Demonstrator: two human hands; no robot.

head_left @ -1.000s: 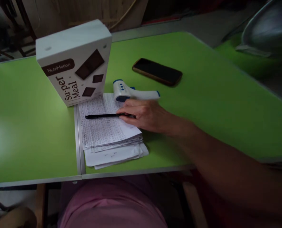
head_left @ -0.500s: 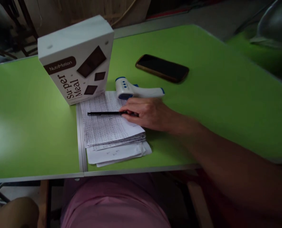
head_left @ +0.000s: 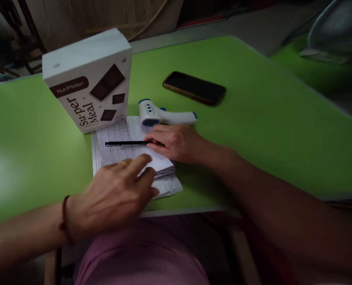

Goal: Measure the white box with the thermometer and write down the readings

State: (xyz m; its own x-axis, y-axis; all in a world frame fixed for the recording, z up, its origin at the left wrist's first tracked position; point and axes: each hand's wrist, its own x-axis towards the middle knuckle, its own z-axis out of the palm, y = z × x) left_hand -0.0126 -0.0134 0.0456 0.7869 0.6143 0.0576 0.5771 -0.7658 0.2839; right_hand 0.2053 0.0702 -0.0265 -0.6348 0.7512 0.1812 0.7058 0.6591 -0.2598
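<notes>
Between the fingertips of my right hand (head_left: 176,143) is the end of a black pen (head_left: 124,143), lying level across handwritten sheets of paper (head_left: 119,156). My left hand (head_left: 119,194), slightly blurred, hovers over the lower part of the paper stack with its fingers apart and curled, holding nothing. It hides the near left corner of the sheets. Just beyond my right hand lies a white and blue infrared thermometer (head_left: 155,114). A white NutriMotion box (head_left: 92,91) stands upright at the far left edge of the papers.
A smartphone (head_left: 195,88) in a brown case lies face up behind the thermometer. All this is on a green table (head_left: 267,130) with a pale metal edge. At the far right, a blurred rounded object (head_left: 336,31) sits on another green surface.
My left hand has come in from the lower left over the papers. My right hand keeps the pen in nearly the same place. The view has shifted slightly.
</notes>
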